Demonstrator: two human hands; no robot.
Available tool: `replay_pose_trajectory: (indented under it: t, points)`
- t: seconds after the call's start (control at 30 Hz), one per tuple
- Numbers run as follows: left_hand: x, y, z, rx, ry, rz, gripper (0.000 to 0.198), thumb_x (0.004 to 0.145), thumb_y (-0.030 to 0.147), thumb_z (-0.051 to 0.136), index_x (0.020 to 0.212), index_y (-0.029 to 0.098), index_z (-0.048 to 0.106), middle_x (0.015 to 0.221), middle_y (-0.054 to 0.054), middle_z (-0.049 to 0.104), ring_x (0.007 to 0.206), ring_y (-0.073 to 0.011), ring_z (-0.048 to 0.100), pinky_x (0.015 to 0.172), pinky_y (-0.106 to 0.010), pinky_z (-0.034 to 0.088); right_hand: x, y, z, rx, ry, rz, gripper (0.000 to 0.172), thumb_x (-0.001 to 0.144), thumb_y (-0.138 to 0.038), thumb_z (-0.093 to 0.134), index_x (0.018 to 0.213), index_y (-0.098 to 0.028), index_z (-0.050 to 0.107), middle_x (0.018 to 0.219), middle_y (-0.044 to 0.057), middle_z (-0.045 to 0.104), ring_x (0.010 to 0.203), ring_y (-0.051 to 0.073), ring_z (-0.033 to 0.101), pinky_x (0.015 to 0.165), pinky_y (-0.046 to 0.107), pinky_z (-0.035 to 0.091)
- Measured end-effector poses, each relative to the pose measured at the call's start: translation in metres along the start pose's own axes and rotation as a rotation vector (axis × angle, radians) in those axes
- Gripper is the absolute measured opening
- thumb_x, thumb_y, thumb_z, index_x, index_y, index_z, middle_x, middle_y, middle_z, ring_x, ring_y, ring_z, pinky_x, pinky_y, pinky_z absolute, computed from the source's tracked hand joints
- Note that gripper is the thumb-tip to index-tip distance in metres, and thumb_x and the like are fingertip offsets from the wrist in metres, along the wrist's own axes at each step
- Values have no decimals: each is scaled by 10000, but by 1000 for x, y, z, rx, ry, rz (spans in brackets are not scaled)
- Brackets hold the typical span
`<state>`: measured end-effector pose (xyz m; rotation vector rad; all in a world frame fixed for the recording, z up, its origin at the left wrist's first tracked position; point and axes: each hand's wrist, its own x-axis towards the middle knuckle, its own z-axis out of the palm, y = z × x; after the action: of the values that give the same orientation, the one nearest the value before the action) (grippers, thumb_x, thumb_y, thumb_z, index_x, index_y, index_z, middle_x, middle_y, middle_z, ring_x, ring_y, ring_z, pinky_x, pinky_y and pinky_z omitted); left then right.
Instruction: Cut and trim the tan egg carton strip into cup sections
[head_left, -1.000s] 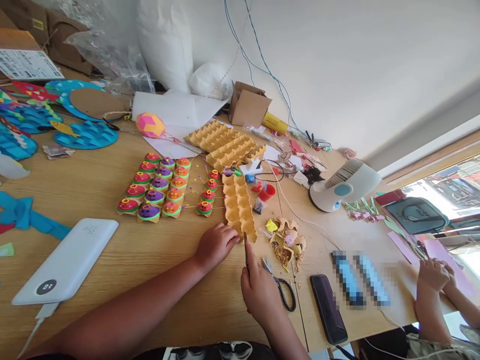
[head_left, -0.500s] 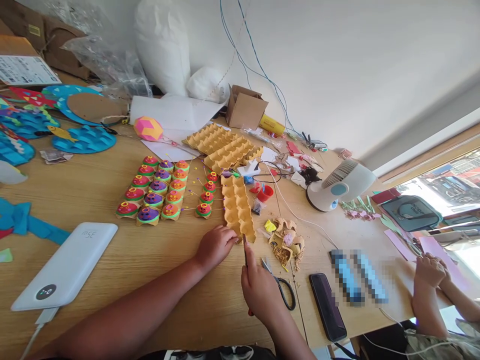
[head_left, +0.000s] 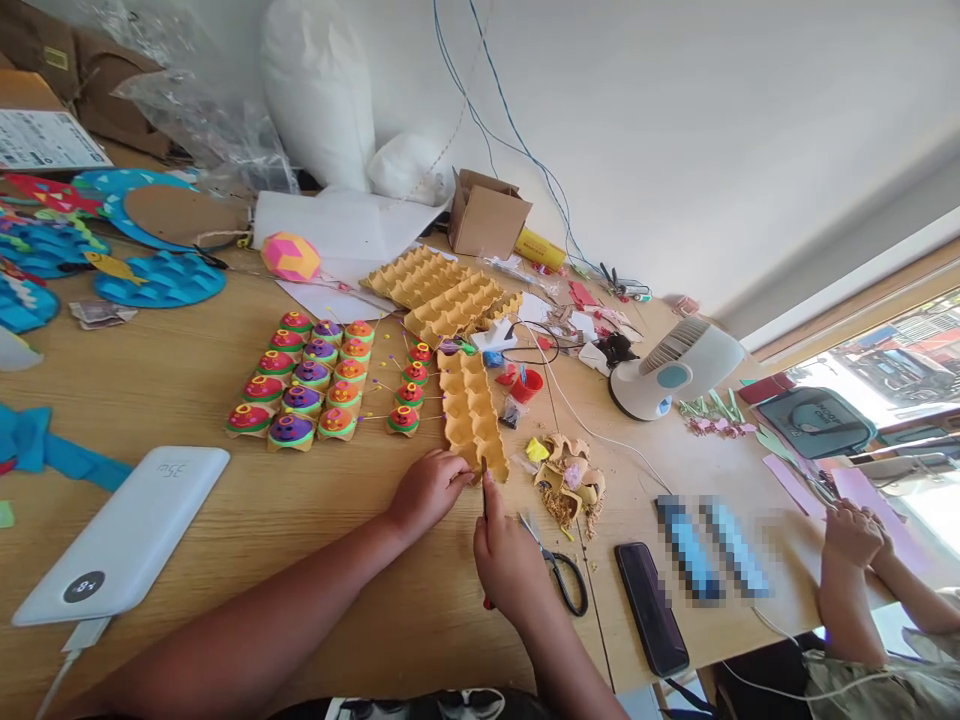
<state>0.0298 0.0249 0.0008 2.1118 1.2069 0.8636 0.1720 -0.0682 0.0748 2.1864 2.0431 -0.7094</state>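
A two-row strip of tan egg carton (head_left: 466, 400) lies on the table in front of me, its near end between my hands. My left hand (head_left: 431, 490) has its fingers closed on the near left corner of the strip. In my right hand (head_left: 510, 560) is a slim knife (head_left: 485, 497), index finger along its back and a bit of red handle showing below the fist. Its tip meets the carton's near end. Black-handled scissors (head_left: 564, 577) lie open to the right of that hand. Carton scraps (head_left: 576, 480) with crumbs are beyond them.
Painted carton caterpillars (head_left: 302, 398) stand in rows at left, with a white power bank (head_left: 127, 535) nearer me. More egg cartons (head_left: 450, 300) lie behind. At right are a red cup (head_left: 527, 385), a white fan (head_left: 675, 370), a phone (head_left: 651, 608) and another person's hands (head_left: 855, 535).
My right hand and the knife have moved slightly forward at the carton's near end. My left hand keeps its place on the corner. The whole view has shifted a little.
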Motion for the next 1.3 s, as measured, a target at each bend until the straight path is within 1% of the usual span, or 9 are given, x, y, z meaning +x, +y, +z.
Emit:
replay_pose_trajectory:
  t: [0.1,0.2,0.3,0.43,0.5,0.7,0.9,1.13,1.3]
  points:
    - [-1,0,-1,3,-3,5,177,945,212,601,782,186,666,806,-35,698,822,-193,621,749,-307,435,5,1,1,-9,32,0,646,1033,-267,278,1629,-131,67,977,119,765,865,228,731,750,302,504]
    - [-1,0,0,9,-5,0,159,942,213,604,799,189,671,825,-36,707,835,-196,630,761,-306,438,-1,4,4,-22,32,-18,632,1032,-264,283,1630,-156,108,1011,119,764,874,232,731,750,302,504]
    - [-1,0,0,7,0,-5,163,945,220,601,804,186,675,831,-41,711,842,-201,634,770,-308,444,-6,5,7,-48,33,-33,622,1026,-259,277,1627,-160,147,990,115,766,853,245,732,722,307,505]
    - [0,0,0,-9,-11,-5,179,945,224,605,785,183,672,813,-38,704,828,-197,630,754,-303,440,2,3,6,-44,47,-30,638,1024,-248,266,1629,-135,97,950,111,769,823,241,729,710,308,501]
    - [0,0,-1,-16,-17,-6,172,943,221,609,788,182,672,815,-38,704,829,-196,630,755,-301,438,4,3,4,-26,45,-29,642,1025,-247,269,1629,-131,84,953,109,770,833,235,728,718,303,498]
    - [0,1,0,-7,1,-17,146,924,205,629,786,185,673,820,-35,705,837,-199,634,754,-296,433,-4,7,2,-57,-3,-32,618,1026,-264,271,1623,-160,152,999,118,767,866,241,731,720,301,494]
    - [1,-1,1,-24,16,5,151,923,200,629,780,193,673,808,-30,704,815,-199,624,740,-301,419,8,5,-2,-36,26,-38,651,1023,-250,279,1627,-128,68,992,116,771,902,240,728,751,309,485]
    - [0,-3,1,-17,4,18,149,937,186,618,793,182,653,823,-39,684,845,-210,611,746,-307,425,-6,11,4,-55,14,-74,628,1031,-261,276,1630,-165,113,1006,99,775,849,238,736,690,299,481]
    - [0,-4,0,-13,27,59,171,949,173,595,780,183,618,809,-33,653,828,-201,584,736,-302,418,2,7,5,-64,58,-74,658,1027,-251,295,1632,-138,62,993,97,778,869,235,737,709,294,488]
